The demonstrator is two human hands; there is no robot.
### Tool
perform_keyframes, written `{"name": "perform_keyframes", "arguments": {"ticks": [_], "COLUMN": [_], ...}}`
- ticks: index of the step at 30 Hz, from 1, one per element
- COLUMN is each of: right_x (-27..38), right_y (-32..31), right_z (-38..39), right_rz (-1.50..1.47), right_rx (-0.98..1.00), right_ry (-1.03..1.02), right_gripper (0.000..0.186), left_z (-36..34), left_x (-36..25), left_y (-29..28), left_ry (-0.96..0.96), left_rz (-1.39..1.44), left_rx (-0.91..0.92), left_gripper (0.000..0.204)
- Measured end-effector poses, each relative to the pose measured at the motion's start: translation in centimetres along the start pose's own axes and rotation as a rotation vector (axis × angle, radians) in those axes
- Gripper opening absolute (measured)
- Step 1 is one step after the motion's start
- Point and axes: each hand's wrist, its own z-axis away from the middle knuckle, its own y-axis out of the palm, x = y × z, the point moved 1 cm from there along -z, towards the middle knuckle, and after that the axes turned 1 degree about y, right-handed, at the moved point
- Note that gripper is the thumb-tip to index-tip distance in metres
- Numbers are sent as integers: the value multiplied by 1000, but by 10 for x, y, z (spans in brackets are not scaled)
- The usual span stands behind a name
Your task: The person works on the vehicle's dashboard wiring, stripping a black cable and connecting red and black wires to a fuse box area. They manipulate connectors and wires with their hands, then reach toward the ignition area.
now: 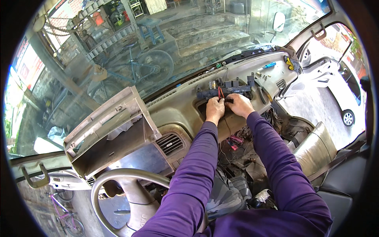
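Note:
A long black relay block (203, 94) with several relays on top lies on the dashboard over an opening. Thin red wires (220, 91) run from it down to my fingertips. My left hand (215, 109) is closed, its thumb and forefinger pinching at the lower end of the wires. Right beside it, the bent fingers of my right hand (240, 105) press together close to the left fingertips. Whatever small piece lies in the right fingers is hidden. Both hands are just in front of the block.
A blue-handled screwdriver (269, 65) and a yellow and black tool (290, 63) lie on the dashboard at right. A dark-handled tool (261, 95) rests near the block. At left are the steering wheel (103, 179) and a loosened dash panel (138, 103). Wires with pink connectors (235, 142) hang below.

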Motion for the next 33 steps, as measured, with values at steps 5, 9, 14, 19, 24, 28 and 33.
{"name": "perform_keyframes", "arguments": {"ticks": [5, 9, 14, 19, 24, 28, 33], "right_x": [-4, -1, -18, -32, -8, -13, -86], "right_y": [3, 5, 10, 5, -15, -62, -113], "right_z": [0, -2, -6, -11, 44, 127, 284], "right_rz": [-26, -21, -50, -243, -384, -344, -329], "right_rx": [-44, -43, -126, 26, -1, -196, -233], "right_ry": [-68, -115, -227, -210, -201, -71, 384], "right_gripper": [29, 27, 28, 33, 35, 30, 27], "left_z": [3, 3, 3, 0, -5, 3, -8], "left_x": [-9, -8, -16, -15, -4, -10, 6], "left_y": [-2, -4, -1, 4, 5, -5, -5], "left_ry": [-15, -6, 36, 0, 93, 88, 7], "left_rz": [-75, -32, -103, -107, -106, 74, -90], "left_rx": [16, 7, 20, 24, 44, 156, 67], "left_gripper": [28, 26, 26, 29, 32, 27, 34]}}
